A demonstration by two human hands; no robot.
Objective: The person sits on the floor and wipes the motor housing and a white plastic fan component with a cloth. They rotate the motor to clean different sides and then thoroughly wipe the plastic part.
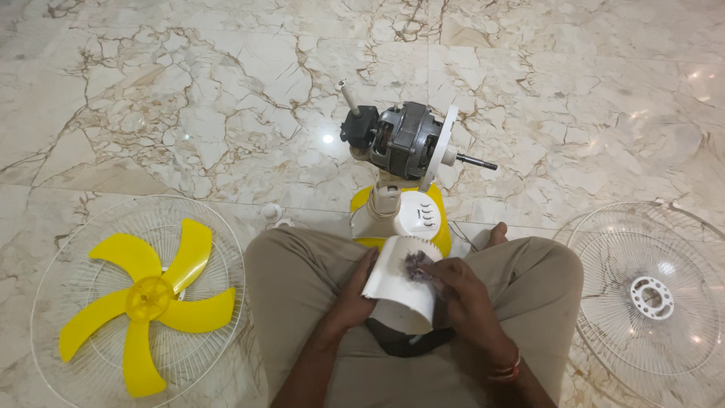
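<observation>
Over the lap: white cover (pixel 400 291), gripped at its left edge by the left hand (pixel 353 291), fingers clamped on it. Right hand (pixel 462 291) presses a greyish cloth (pixel 415 264) to its top, fingers closed on the cloth. Fan motor (pixel 404 140) on stand just beyond; yellow blade (pixel 147 298) on grille, floor left.

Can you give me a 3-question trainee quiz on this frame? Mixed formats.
1. True or false: the yellow fan blade lies on the wire grille at the person's left.
2. The right hand presses a small cloth against: A) the white motor cover B) the bare motor C) the other grille
3. Which hand steadies the cover's edge?

Key: 1 true. 2 A. 3 the left hand.
</observation>
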